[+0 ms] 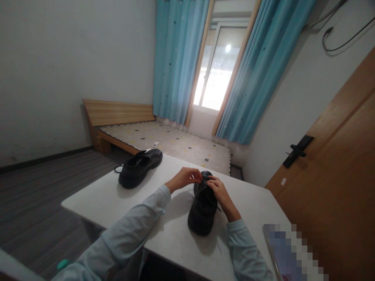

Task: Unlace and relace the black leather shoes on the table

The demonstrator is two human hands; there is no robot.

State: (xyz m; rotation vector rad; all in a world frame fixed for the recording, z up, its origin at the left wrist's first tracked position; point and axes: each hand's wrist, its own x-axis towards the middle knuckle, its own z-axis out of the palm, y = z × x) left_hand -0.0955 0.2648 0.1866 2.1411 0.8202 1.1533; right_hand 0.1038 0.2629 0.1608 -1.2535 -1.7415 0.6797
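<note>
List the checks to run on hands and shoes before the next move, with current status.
1. Near shoe sole-down on table: ok.
2. Left hand at near shoe's upper front: ok.
3. Right hand at same area: ok.
4. Other shoe apart from both hands: ok.
5. Near shoe's lace tied: cannot tell, too dark.
6. Lace pinched by either hand: cannot tell.

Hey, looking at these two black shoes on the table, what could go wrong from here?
The shoe off to the left sits near the white table's edge, so a bump might knock it off. The left hand and right hand crowd the top of the nearer shoe, so fingers could get in each other's way.
</note>
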